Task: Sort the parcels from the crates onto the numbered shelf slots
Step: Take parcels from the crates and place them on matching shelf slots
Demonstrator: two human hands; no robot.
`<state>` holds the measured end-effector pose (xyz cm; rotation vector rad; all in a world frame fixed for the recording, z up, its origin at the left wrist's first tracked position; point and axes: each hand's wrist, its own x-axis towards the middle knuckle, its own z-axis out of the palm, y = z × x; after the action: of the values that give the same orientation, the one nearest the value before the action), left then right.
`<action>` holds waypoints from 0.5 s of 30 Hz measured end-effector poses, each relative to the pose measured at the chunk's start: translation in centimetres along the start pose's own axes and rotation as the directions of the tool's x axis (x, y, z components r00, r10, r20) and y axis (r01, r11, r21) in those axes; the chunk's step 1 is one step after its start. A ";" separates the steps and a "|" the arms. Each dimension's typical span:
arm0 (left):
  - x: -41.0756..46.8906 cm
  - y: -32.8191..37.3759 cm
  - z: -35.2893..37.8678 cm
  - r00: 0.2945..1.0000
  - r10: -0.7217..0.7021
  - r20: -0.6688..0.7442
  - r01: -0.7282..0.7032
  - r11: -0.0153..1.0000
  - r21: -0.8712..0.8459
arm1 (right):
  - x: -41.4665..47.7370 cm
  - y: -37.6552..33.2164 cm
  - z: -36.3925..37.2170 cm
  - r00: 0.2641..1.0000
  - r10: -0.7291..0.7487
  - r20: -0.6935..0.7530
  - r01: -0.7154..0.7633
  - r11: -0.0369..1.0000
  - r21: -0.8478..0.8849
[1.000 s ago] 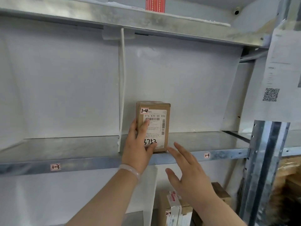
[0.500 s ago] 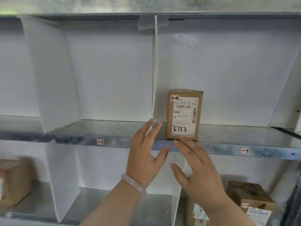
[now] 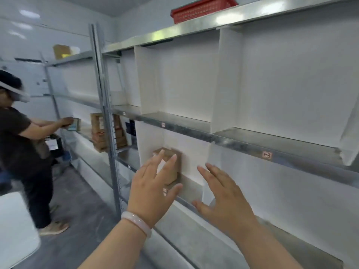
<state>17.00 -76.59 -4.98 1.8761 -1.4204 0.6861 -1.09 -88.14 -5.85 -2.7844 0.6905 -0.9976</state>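
My left hand [image 3: 153, 189] and my right hand [image 3: 221, 195] are both raised in front of the shelf unit with fingers spread, and neither holds anything. Behind my left fingers a small brown cardboard parcel [image 3: 172, 169] stands in a lower slot. The metal shelf [image 3: 242, 142] above it runs to the right, split by white dividers [image 3: 225, 80], and small red slot labels [image 3: 266, 154] are stuck on its front edge. The slots on that upper level hold nothing. The parcel with the white label seen before is out of view.
Another person [image 3: 21, 152] in dark clothes stands at the left, holding a parcel at a further shelf unit. More brown parcels [image 3: 101, 133] are stacked past the metal upright [image 3: 104, 113]. A red basket [image 3: 202, 8] sits on the top shelf. A white box [image 3: 13, 230] stands at lower left.
My view has swung left along the aisle. Both hands left the labelled parcel on the shelf and now hang open in front of a lower slot.
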 end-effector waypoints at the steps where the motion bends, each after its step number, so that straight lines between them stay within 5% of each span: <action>1: -1.1 -2.3 -1.7 1.000 -0.023 0.006 0.023 0.999 0.049 | 0.8 -2.3 1.6 1.000 -0.024 0.015 0.024 0.999 0.033; 15: -17.9 -27.8 -23.1 0.919 -0.393 -0.042 0.375 0.833 0.407 | 6.8 -34.5 21.4 0.890 -0.415 0.189 0.356 0.891 0.282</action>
<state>38.79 -42.88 -9.34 2.4262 -0.9153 0.7823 30.05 -61.59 -10.20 -2.8079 -0.0293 -0.7050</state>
